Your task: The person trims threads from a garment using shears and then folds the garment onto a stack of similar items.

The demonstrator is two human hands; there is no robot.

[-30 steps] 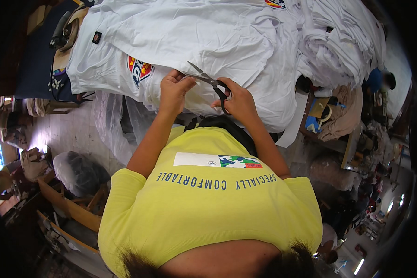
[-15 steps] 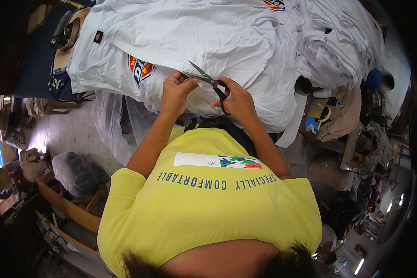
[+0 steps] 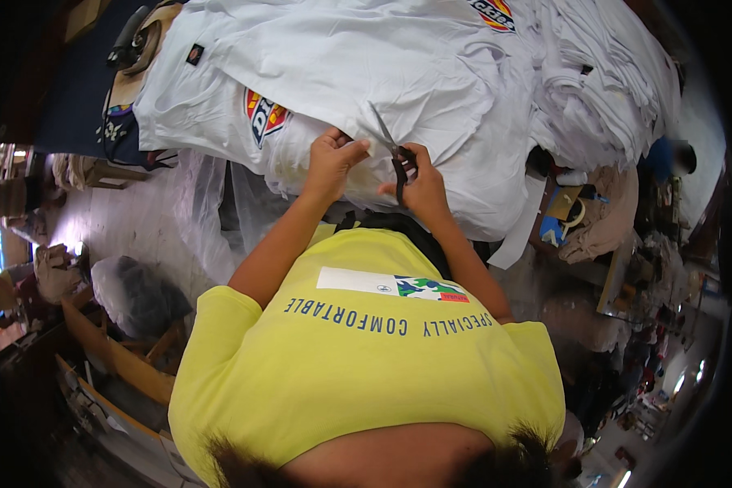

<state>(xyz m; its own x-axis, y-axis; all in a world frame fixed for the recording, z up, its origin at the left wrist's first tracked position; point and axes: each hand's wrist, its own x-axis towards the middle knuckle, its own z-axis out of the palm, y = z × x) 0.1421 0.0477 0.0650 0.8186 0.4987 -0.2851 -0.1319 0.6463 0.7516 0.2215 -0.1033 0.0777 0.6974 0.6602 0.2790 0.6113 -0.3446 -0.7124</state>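
My right hand (image 3: 425, 189) has its fingers through the dark handles of a pair of scissors (image 3: 397, 159). The blades point up and away over the cloth, and look nearly closed. Close by on the left, my left hand (image 3: 330, 167) pinches the near edge of a white T-shirt (image 3: 325, 69), thumb against fingers. That shirt lies spread on a stack of white shirts. Below its edge, a red, yellow and blue printed emblem (image 3: 264, 116) shows on another shirt. A small black label (image 3: 194, 54) sits on the cloth further left.
A heap of white garments (image 3: 606, 98) rises at the far right. Nearer, a tape roll (image 3: 576, 214) lies beside brown cloth (image 3: 606, 220). Clear plastic sheeting (image 3: 203, 215) hangs below the stack's left side. A plastic-wrapped bundle (image 3: 138, 294) and wooden boards (image 3: 114, 350) stand at left.
The scissors have swung from pointing left to pointing more upward, away from my left hand, and their blades have come together. My view has shifted slightly.
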